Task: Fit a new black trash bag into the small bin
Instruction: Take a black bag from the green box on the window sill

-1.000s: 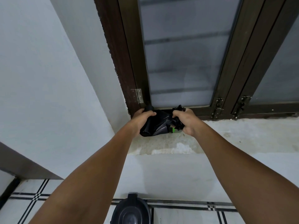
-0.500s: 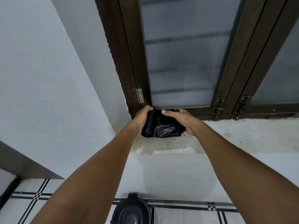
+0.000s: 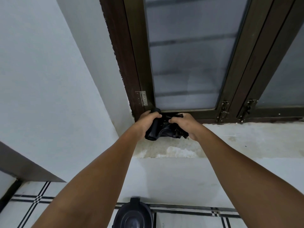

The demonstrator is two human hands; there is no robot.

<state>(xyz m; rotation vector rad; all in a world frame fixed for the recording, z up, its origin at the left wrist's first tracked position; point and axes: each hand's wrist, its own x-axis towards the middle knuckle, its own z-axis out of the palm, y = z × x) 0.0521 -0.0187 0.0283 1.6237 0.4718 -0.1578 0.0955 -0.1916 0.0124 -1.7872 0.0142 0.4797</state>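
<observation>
One head camera is looking forward and down, close over the windowsill (image 3: pixel 246 137) at twelve o'clock, floor (image 3: pixel 189 219) showing at six.

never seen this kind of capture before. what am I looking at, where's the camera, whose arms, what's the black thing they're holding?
There is no robot here. A person wears one wide-angle camera on the head, looking forward and down, so the two bare arms reaching in from the bottom are their own.

The left hand grips a roll of black trash bags upright. The right hand pinches the loose crumpled bag end that comes off the roll. Both hands work just above a stained window sill, against a dark-framed frosted window.

Down on the tiled floor, at the bottom edge, stands the small bin, dark, with its lid on. No bag is fitted in it yet.
</observation>
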